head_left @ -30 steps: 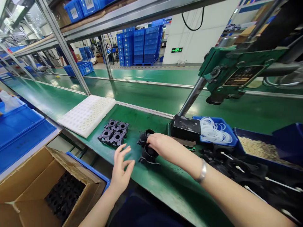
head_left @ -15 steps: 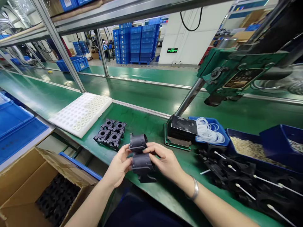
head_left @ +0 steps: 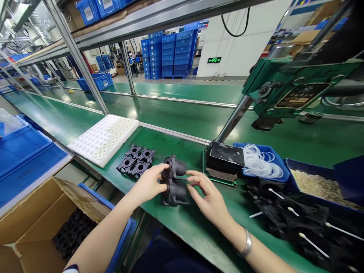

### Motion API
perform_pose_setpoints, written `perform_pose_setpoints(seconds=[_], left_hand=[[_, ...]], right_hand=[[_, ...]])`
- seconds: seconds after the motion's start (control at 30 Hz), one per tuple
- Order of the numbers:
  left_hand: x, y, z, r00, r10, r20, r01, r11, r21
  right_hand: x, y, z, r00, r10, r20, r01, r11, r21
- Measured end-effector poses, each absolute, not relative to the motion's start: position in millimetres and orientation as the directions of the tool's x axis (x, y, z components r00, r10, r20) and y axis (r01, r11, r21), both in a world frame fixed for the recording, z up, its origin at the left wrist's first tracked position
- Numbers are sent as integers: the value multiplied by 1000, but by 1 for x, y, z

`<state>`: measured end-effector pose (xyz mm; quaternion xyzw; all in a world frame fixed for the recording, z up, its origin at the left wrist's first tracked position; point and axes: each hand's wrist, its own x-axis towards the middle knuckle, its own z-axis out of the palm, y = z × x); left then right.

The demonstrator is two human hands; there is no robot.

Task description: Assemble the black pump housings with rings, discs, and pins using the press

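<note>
- Left hand (head_left: 146,187): thumb and forefinger pinching a pair of black plastic cylindrical housings (head_left: 176,194) at their ring faces, one digit per housing; this probably keeps the two together.
- Right hand (head_left: 209,197): fingers half-curled, thumb apart, tips at or just beside the cylinders' far ends (contact, hence grip, cannot tell). Likely placed there to steady that end.
- Pair's position: over the near edge of the green-topped workbench (head_left: 196,223), axes roughly sideways; whether it rests there, cannot tell.
- Four square black plastic housings (head_left: 136,159), ring faces up, grouped just left of the pair, presumably for easy reach.
- White foam tray (head_left: 85,146) beyond them; its pockets seem meant to keep small pale rings (head_left: 106,146) separate.
</note>
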<state>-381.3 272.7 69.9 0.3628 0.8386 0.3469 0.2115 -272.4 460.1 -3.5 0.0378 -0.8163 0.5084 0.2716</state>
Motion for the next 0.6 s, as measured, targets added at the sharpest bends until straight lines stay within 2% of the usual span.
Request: perform_pose_setpoints(seconds=[0.07, 0.13, 0.2, 0.3, 0.4, 0.5, 0.6], left_hand=[[-394, 278, 77, -653, 743, -147, 609, 630, 482], [-404, 288, 80, -638, 739, -215, 642, 665, 382], [-412, 297, 85, -617, 740, -267, 676, 672, 302], [-419, 298, 103, -609, 745, -271, 712, 665, 228], [-429, 276, 126, -672, 728, -139, 704, 685, 186], [-444, 239, 130, -699, 715, -27, 703, 693, 160], [-456, 205, 112, -677, 720, -153, 712, 693, 115]], right_hand=[[-273, 465, -12, -851, 301, 430, -244, 498, -832], [-273, 466, -17, -861, 316, 398, -191, 524, -830], [-272, 462, -16, -882, 250, 401, -189, 591, -784], [-271, 451, -4, -904, 65, 422, -259, 703, -662], [-276, 437, 7, -911, -104, 400, -329, 767, -550], [-290, 424, 6, -914, -173, 367, -346, 805, -482], [-308, 415, 0, -907, -169, 386, -343, 828, -443]])
